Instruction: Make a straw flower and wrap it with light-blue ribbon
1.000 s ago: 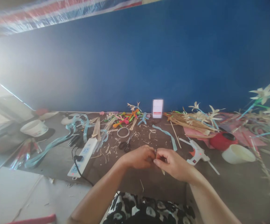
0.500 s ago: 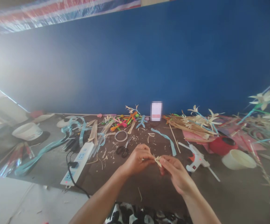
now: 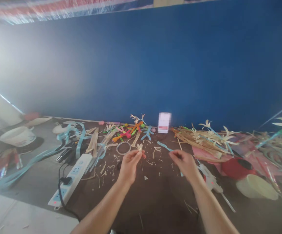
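Note:
My left hand [image 3: 129, 164] is raised over the dark brown table [image 3: 155, 195], its fingers pinched on a small pale straw flower piece [image 3: 139, 148] that sticks up from the fingertips. My right hand [image 3: 183, 161] is held apart to the right, fingers curled together; anything in them is too small to make out. It hovers near a light blue ribbon strip [image 3: 165, 146] and just left of the white glue gun [image 3: 211, 182]. Straw scraps [image 3: 145, 178] lie on the table between the hands.
A white power strip [image 3: 69, 183] with a black cord lies at left, beside blue ribbons [image 3: 79, 139], a tape ring [image 3: 123, 148] and coloured straw figures [image 3: 128, 128]. Straw bundles and flowers [image 3: 209, 135], a red bowl [image 3: 237, 167] and a cream cup [image 3: 256, 187] fill the right. A white cup [image 3: 18, 136] stands far left.
My hands were together working one small straw piece; now they have separated and lifted. The left hand keeps the straw piece, the right has drawn away rightward. The view tilted upward.

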`<state>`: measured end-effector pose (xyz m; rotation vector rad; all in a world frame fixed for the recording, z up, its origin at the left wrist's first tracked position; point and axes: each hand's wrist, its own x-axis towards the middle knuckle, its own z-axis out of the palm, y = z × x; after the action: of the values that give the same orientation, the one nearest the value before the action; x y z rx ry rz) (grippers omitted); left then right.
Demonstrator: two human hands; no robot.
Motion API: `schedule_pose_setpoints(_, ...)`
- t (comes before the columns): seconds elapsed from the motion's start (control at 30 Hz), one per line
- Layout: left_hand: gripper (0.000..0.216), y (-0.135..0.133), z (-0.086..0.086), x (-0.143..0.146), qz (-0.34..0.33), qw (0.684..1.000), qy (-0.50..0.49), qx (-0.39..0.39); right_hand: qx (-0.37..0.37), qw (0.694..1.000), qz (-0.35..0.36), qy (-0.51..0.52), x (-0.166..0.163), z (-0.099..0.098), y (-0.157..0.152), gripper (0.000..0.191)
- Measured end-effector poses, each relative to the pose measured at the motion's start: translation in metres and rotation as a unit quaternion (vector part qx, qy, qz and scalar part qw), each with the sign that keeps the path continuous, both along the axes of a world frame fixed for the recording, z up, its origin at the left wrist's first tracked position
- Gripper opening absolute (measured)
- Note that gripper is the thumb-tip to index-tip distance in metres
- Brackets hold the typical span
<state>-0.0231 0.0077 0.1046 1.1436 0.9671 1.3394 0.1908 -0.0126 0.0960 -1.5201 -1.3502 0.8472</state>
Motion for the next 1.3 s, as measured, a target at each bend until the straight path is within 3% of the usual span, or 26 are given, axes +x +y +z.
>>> schedule_pose_setpoints(0.07, 0.012, 0.004, -0.004, 0.004, -0.013, 0.992, -0.099, -0.072, -0.010, 0.983, -0.040, -0.180, 0.007, -0.018, 0.037, 0.018)
schedule_pose_setpoints(0.17, 0.015, 0.004, -0.008, 0.010, -0.043, 0.981, -0.144, -0.124, -0.004, 0.927, -0.031, -0.374, 0.001, -0.042, 0.076, 0.027)
schedule_pose_setpoints(0.23, 0.016, 0.003, -0.009, 0.012, -0.051, 0.976, -0.150, -0.148, -0.006, 0.912, -0.025, -0.410, -0.008, -0.052, 0.089, 0.029)
schedule_pose_setpoints(0.37, 0.021, 0.003, -0.008, 0.011, -0.063, 0.964, -0.168, -0.195, -0.024, 0.917, -0.031, -0.398, -0.016, -0.060, 0.095, 0.015)
schedule_pose_setpoints(0.53, 0.024, 0.006, -0.011, 0.011, -0.085, 0.942, -0.195, -0.258, -0.030, 0.939, -0.052, -0.340, -0.008, -0.052, 0.077, 0.021)
schedule_pose_setpoints(0.6, 0.024, 0.005, -0.016, 0.014, -0.096, 0.937, -0.201, -0.267, -0.035, 0.969, -0.043, -0.242, -0.009, -0.044, 0.059, 0.025)
schedule_pose_setpoints(0.67, 0.025, 0.001, -0.020, 0.019, -0.106, 0.937, -0.207, -0.259, -0.046, 0.998, -0.017, -0.040, -0.016, -0.036, 0.036, 0.028)
schedule_pose_setpoints(0.77, 0.027, -0.010, -0.023, 0.027, -0.110, 0.950, -0.194, -0.220, -0.057, 0.993, 0.007, 0.104, -0.031, -0.025, 0.001, 0.031)
schedule_pose_setpoints(0.9, 0.028, -0.026, -0.019, 0.032, -0.116, 0.971, -0.131, -0.165, -0.038, 0.995, -0.002, 0.089, -0.043, -0.015, -0.030, 0.029)
schedule_pose_setpoints(1.1, 0.036, -0.046, -0.014, 0.026, -0.103, 0.981, -0.106, -0.129, -0.043, 0.990, -0.003, 0.137, -0.053, -0.013, -0.050, 0.027)
schedule_pose_setpoints(1.2, 0.047, -0.054, -0.016, 0.025, -0.105, 0.975, -0.138, -0.142, -0.067, 0.974, 0.024, 0.213, -0.058, -0.013, -0.056, 0.030)
schedule_pose_setpoints(1.3, 0.041, -0.058, -0.017, 0.025, -0.131, 0.967, -0.149, -0.160, -0.102, 0.954, 0.062, 0.275, -0.060, -0.011, -0.060, 0.030)
